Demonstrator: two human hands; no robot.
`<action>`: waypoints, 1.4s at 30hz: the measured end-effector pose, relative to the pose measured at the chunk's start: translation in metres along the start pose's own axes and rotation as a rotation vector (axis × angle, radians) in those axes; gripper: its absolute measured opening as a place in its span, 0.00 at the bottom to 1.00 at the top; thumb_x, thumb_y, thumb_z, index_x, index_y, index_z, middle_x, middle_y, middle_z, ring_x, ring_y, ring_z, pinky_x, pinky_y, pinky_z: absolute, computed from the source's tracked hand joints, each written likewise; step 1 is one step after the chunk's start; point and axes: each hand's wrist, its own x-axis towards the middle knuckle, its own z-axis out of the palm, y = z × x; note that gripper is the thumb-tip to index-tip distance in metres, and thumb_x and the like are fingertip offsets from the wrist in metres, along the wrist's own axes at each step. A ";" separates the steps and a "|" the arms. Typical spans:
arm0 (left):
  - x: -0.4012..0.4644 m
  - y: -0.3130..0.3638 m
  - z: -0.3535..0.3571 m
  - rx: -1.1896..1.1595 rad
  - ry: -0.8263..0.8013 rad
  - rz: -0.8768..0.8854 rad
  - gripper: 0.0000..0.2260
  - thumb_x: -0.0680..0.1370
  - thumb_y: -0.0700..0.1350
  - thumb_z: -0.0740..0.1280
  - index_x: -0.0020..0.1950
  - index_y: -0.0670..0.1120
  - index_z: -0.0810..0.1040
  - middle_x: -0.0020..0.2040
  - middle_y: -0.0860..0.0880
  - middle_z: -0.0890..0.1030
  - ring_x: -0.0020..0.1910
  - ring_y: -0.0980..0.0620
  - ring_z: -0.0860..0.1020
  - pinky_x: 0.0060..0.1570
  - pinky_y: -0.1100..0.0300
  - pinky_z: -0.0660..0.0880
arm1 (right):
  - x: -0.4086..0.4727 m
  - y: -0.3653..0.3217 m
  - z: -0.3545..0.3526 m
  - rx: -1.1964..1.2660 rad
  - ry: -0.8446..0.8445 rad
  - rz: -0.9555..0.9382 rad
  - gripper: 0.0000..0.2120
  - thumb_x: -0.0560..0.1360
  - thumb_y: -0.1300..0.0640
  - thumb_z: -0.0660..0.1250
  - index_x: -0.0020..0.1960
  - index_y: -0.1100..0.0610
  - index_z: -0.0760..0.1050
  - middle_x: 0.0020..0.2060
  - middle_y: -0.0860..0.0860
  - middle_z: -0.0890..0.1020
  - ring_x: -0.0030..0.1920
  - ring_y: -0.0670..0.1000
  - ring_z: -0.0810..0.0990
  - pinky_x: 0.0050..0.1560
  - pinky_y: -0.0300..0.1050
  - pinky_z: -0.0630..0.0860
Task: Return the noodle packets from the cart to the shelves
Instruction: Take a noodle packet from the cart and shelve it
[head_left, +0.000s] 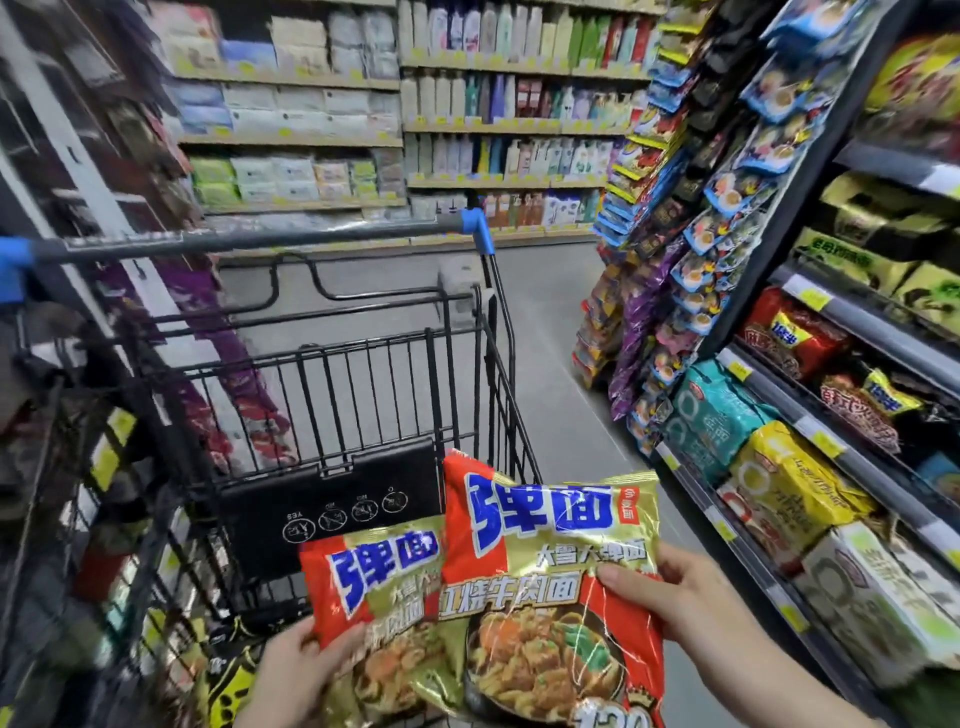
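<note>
**Two noodle packets lifted clear of the cart, ready for the shelves**

Head view: the left hand (296, 670) pinched the lower edge of a red-and-gold crinkly plastic noodle packet (374, 582), thumb on its face, holding it above the black wire shopping cart (363, 364). The right hand (670, 597) gripped a second, larger-looking red-and-gold noodle packet (545, 561) by its right edge, thumb pressed on the front, the packet overlapping the first. Both faced upward, probably so the labels could be matched against stock. The dark metal noodle shelves (831, 415) stood close on the right, within reach. More packets, yellow and black, lay low in the cart.
</note>
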 end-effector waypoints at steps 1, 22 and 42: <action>-0.010 0.014 -0.009 0.000 -0.008 0.024 0.17 0.67 0.44 0.75 0.53 0.39 0.80 0.35 0.52 0.81 0.34 0.56 0.77 0.30 0.72 0.71 | -0.010 -0.008 -0.004 -0.002 0.000 -0.009 0.20 0.65 0.58 0.75 0.54 0.62 0.76 0.41 0.58 0.86 0.38 0.56 0.86 0.33 0.41 0.81; -0.272 0.295 0.134 0.046 -0.780 0.400 0.43 0.43 0.59 0.81 0.50 0.37 0.80 0.47 0.40 0.84 0.50 0.37 0.81 0.58 0.42 0.73 | -0.393 -0.083 -0.230 0.100 0.541 -0.160 0.45 0.38 0.44 0.83 0.50 0.63 0.79 0.38 0.62 0.85 0.30 0.56 0.83 0.26 0.41 0.78; -0.682 0.201 0.433 0.367 -1.718 0.488 0.43 0.41 0.60 0.81 0.50 0.37 0.81 0.46 0.42 0.85 0.47 0.43 0.83 0.51 0.51 0.74 | -0.886 0.186 -0.262 0.522 1.360 -0.008 0.39 0.50 0.51 0.83 0.55 0.68 0.76 0.43 0.65 0.85 0.38 0.60 0.84 0.42 0.52 0.81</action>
